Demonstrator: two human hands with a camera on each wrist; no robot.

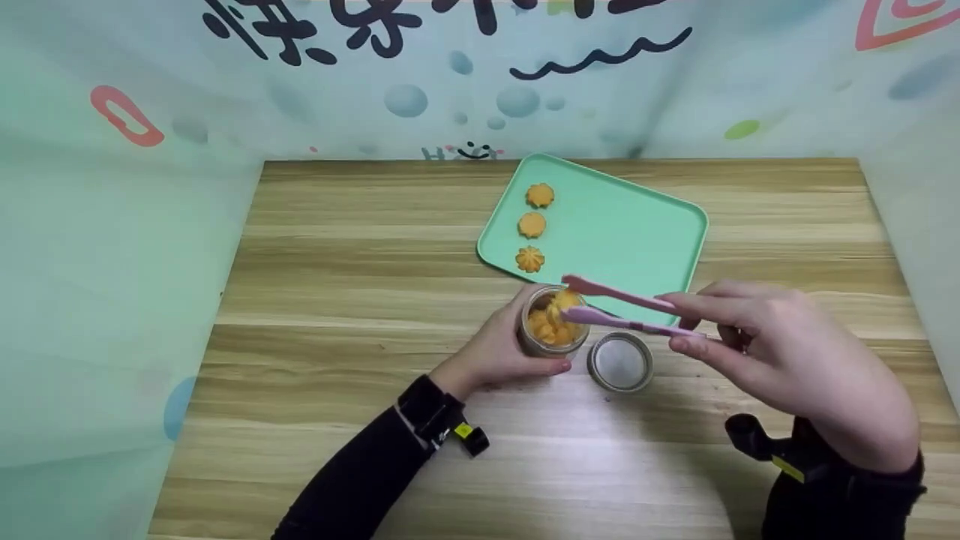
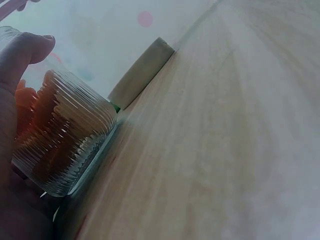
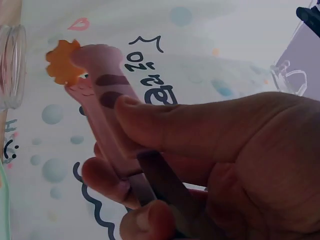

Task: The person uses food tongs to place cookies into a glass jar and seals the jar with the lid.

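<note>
The backdrop's dark brush lettering is cut off and unreadable. The left hand (image 1: pixel 501 346) is wrapping a ribbed glass jar (image 1: pixel 552 321) of orange flower-shaped cookies on the tabletop (image 1: pixel 337 300). The right hand (image 1: pixel 780 352) is squeezing pink tongs (image 1: pixel 622 309), pinching one cookie (image 3: pixel 62 62) just over the jar's mouth. A lid (image 1: pixel 620 361) is lying between the hands.

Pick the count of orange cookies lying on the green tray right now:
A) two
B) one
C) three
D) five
C: the head view shows three cookies in a column near the left edge of the green tray, while the right hand holds pink tongs pinching another cookie over the jar gripped by the left hand.
</note>
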